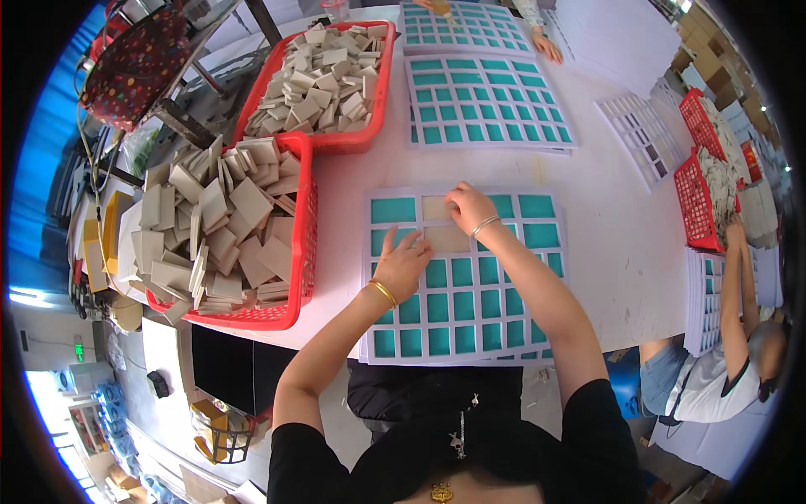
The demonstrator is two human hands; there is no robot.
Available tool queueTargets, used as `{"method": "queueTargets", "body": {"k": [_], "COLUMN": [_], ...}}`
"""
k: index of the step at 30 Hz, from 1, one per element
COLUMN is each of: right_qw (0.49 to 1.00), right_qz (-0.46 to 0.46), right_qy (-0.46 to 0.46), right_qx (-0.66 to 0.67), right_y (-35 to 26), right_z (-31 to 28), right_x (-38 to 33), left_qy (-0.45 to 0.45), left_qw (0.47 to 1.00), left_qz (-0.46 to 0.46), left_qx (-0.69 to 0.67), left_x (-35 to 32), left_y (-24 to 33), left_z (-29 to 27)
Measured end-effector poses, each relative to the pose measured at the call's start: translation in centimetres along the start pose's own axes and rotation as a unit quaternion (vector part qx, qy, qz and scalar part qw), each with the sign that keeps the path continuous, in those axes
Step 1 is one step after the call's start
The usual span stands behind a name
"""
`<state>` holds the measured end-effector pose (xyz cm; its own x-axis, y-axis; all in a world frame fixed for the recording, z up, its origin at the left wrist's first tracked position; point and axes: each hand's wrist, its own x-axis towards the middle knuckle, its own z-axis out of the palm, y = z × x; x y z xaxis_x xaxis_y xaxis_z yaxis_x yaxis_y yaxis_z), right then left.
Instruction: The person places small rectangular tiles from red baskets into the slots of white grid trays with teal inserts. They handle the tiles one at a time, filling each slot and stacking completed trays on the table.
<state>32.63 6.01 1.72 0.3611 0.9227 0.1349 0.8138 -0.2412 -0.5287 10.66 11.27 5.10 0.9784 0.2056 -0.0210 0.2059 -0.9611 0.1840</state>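
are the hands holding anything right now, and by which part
Nothing is gripped. The left hand lies flat on the white grid sheet; the right hand's fingertips press a beige tile seated in a top-row cell.

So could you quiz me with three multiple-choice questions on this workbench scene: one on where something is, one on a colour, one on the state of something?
1. Where do the red plastic baskets of beige square tiles stand relative to the white grid sheet with teal cells?
A. to its left
B. to its right
C. on top of it

2. What colour are the grid sheet's unfilled cells?
A. yellow
B. teal
C. black

3. What are the hands doing?
A. left hand and right hand both rest flat on the grid sheet by beige tiles set in it
B. both are lifted over a basket
C. both hold a pair of scissors

Answers:
1 A, the baskets sit on the person's left side.
2 B, the open cells show teal.
3 A, both palms press on the sheet's upper rows.
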Motion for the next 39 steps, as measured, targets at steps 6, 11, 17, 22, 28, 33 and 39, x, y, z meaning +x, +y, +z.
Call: {"method": "queueTargets", "body": {"k": [6, 11, 17, 22, 28, 33, 39], "right_qw": [0.98, 0.974, 0.978, 0.983, 0.986, 0.987, 0.983], "right_qz": [-0.099, -0.061, -0.062, -0.062, -0.071, -0.072, -0.06], "right_qy": [-0.03, -0.092, -0.09, -0.08, -0.083, -0.075, -0.098], "right_qx": [-0.173, -0.199, -0.179, -0.154, -0.128, -0.119, -0.143], "right_y": [-1.2, -3.0, -3.1, -3.1, -3.0, -2.7, -3.1], "right_z": [-0.3, -1.0, -0.7, -0.6, -1.7, -1.4, -1.1], "right_x": [-1.3, -1.4, -1.7, -1.6, -2.0, -2.4, -2.2], "left_qy": [-0.071, 0.085, 0.396, 0.205, 0.097, 0.27, 0.566], "left_qw": [0.994, 0.99, 0.892, 0.87, 0.892, 0.854, 0.77], "left_qz": [0.012, -0.093, -0.208, -0.442, -0.439, -0.445, -0.249], "left_qx": [0.084, -0.064, -0.066, 0.078, 0.042, -0.022, -0.158], "left_x": [3.3, 7.7, 13.1, 11.7, 13.6, 13.5, 12.8], "left_y": [-0.3, -2.2, -15.4, -25.1, -28.2, -31.6, -29.4], "left_z": [-1.7, -4.5, -10.8, -15.9, -14.0, -11.5, -12.9]}}
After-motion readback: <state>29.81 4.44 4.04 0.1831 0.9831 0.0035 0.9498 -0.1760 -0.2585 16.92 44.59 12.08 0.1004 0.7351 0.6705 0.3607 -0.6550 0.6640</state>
